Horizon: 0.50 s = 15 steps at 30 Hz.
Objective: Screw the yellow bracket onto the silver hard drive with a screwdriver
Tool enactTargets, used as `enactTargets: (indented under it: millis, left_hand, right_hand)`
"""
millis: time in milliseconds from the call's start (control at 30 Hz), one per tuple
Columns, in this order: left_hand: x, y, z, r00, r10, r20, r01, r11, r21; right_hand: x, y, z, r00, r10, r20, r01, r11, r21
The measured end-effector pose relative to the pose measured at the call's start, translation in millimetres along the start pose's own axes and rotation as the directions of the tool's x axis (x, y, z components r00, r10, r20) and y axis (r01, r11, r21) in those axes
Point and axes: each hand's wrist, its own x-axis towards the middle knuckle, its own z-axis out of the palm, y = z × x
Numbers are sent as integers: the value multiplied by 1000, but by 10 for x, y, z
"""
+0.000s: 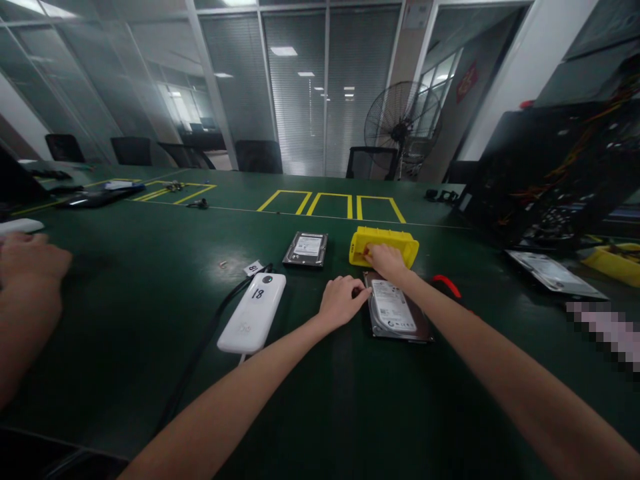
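Observation:
My left hand (344, 299) rests at the left edge of a hard drive (394, 308), its fingers bent and thumb against the drive's side; whether it grips anything is unclear. My right hand (385, 259) reaches into a yellow plastic bin (409, 248) just behind that drive. Its fingertips are together inside the bin, and what they hold, if anything, is too small to see. A second hard drive (306, 249) lies flat to the left of the bin. Red handles (447, 285) show partly behind my right forearm.
A white power bank (254, 313) marked 18, with a black cable (213, 327), lies left of my left hand. Another person's hand (33, 263) is at the far left. An open computer case (550, 173) stands at right, near another drive (557, 273) and yellow bin (613, 263).

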Motion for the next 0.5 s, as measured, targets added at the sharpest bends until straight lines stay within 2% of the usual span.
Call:
enactTargets:
  millis: [167, 300, 400, 500]
  left_hand:
    - [3, 1, 5, 1000, -7, 9, 6, 999, 36]
    - [4, -8, 17, 1000, 6, -3, -5, 999, 38]
    - [3, -19, 23, 1000, 3, -2, -3, 1000, 24]
    - [5, -26, 24, 1000, 10, 4, -10, 1000, 13]
  right_hand:
    - [-63, 82, 46, 1000, 7, 16, -10, 970, 245]
    - [-167, 159, 21, 997, -67, 22, 47, 865, 499]
    - [-233, 185, -24, 990, -141, 0, 121, 847, 517]
    - [-276, 171, -62, 986, -165, 19, 134, 858, 496]
